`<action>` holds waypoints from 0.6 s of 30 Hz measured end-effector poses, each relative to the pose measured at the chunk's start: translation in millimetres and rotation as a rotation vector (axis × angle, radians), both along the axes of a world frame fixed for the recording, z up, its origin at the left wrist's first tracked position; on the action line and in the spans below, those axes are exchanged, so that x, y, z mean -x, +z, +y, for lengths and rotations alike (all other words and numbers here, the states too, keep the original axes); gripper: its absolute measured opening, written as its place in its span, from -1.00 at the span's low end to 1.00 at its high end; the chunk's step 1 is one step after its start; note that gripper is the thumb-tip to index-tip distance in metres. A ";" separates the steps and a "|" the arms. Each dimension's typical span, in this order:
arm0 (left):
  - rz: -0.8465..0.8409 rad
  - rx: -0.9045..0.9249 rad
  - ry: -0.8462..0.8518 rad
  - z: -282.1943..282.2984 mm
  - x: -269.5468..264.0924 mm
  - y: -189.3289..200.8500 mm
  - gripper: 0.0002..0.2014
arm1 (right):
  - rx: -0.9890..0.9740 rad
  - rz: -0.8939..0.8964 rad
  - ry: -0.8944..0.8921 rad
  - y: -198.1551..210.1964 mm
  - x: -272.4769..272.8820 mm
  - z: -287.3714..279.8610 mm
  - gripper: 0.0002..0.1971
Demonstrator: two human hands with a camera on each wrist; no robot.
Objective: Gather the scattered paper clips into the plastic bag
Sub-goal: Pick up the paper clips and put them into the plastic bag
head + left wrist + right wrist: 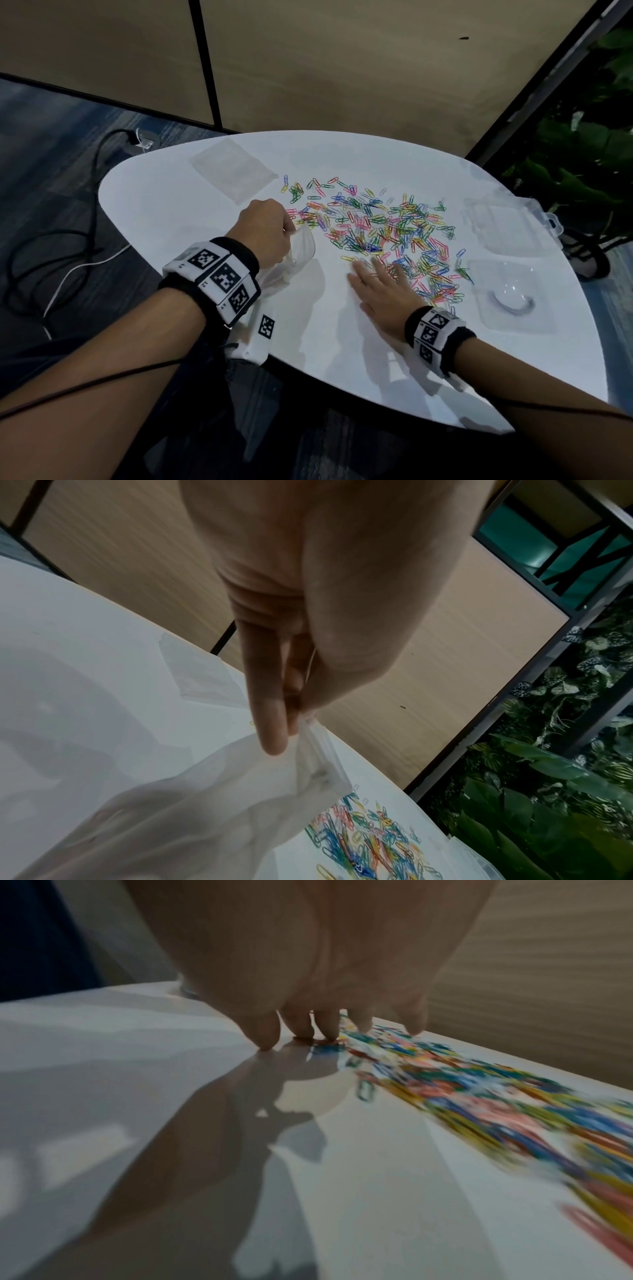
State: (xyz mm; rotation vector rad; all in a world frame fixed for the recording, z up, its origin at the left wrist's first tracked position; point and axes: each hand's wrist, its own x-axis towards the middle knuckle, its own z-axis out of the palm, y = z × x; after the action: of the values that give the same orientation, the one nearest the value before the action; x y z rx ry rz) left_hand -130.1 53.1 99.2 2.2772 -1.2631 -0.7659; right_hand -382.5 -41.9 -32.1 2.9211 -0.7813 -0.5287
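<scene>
My left hand (pixel 265 229), left of centre, pinches the plastic bag (pixel 301 251) by its rim so its mouth faces the paper clips (pixel 383 229) strewn mid-frame on the tabletop (pixel 164 192); my right hand (pixel 380 291) lies flat, fingers spread, apparently to sweep them in.

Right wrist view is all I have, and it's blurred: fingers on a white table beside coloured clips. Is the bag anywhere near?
Observer: Yes. The left hand pinches the bag by its mouth, just left of the clips.
Reviewer: Are any clips in it?
Observer: I can't tell; one seems to lie at its rim, and the pile is on the table.
Reviewer: Any other bag?
Observer: A flat clear one lies at the far edge.
</scene>
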 end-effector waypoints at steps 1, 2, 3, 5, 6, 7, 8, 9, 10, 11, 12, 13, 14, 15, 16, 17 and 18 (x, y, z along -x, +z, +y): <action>-0.004 0.000 -0.005 -0.6 1.0 -0.2 -0.73 | -0.021 0.003 -0.064 -2.1 6.0 -6.0 -0.38; -0.009 0.000 -0.008 -1.2 2.1 -0.6 -0.74 | -0.043 0.016 -0.105 -5.7 10.6 -12.3 -0.31; -0.013 -0.001 -0.009 -1.7 3.2 -1.0 -0.74 | -0.059 0.026 -0.119 -9.8 13.8 -18.1 -0.22; -0.016 -0.005 -0.012 -3.1 6.1 -2.0 -0.74 | -0.078 0.000 -0.112 -16.5 14.1 -25.2 -0.15; -0.019 -0.008 -0.013 -3.8 7.7 -2.5 -0.74 | -0.078 -0.067 -0.105 -17.4 11.1 -26.2 -0.22; -0.021 -0.010 -0.016 -4.5 9.1 -3.0 -0.74 | -0.073 -0.127 -0.098 -16.4 6.8 -27.4 -0.35; -0.024 -0.013 -0.020 -5.2 10.1 -3.4 -0.74 | -0.070 -0.164 -0.090 -12.6 1.7 -28.6 -0.51; -0.025 -0.017 -0.024 -5.8 10.8 -3.5 -0.74 | -0.069 -0.178 -0.090 -7.9 -2.9 -31.0 -0.67; -0.026 -0.021 -0.029 -6.6 11.2 -3.2 -0.74 | -0.059 -0.185 -0.103 -2.6 -5.8 -34.7 -0.79; -0.026 -0.024 -0.034 -7.2 11.6 -2.7 -0.73 | -0.072 -0.189 -0.137 2.8 -7.6 -39.0 -0.85; -0.023 -0.028 -0.038 -7.8 12.4 -2.5 -0.72 | -0.093 -0.204 -0.197 7.5 -7.6 -42.7 -0.85; -0.021 -0.034 -0.043 -8.2 12.6 -1.6 -0.72 | -0.125 -0.260 -0.287 13.3 -8.8 -46.6 -0.83; -0.021 -0.045 -0.053 -8.8 14.2 -1.6 -0.73 | -0.177 -0.347 -0.405 19.9 -8.9 -48.6 -0.82; -0.030 -0.056 -0.065 -9.6 15.7 -1.3 -0.74 | -0.238 -0.455 -0.527 27.3 -10.2 -51.0 -0.84; -0.039 -0.069 -0.078 -10.0 17.7 -1.0 -0.74 | -0.302 -0.564 -0.648 34.7 -12.9 -52.7 -0.88; -0.045 -0.080 -0.089 -10.5 20.0 -0.4 -0.74 | -0.388 -0.673 -0.763 41.4 -16.8 -54.6 -0.90; -0.047 -0.087 -0.098 -11.0 22.8 -0.4 -0.74 | -0.511 -0.781 -0.861 49.8 -21.7 -54.1 -0.90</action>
State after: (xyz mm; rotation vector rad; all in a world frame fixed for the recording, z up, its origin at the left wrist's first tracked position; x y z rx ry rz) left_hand -152.9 42.0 98.8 2.3281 -1.3978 -0.8206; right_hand -360.8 -96.0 17.7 3.0539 -2.3256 0.5540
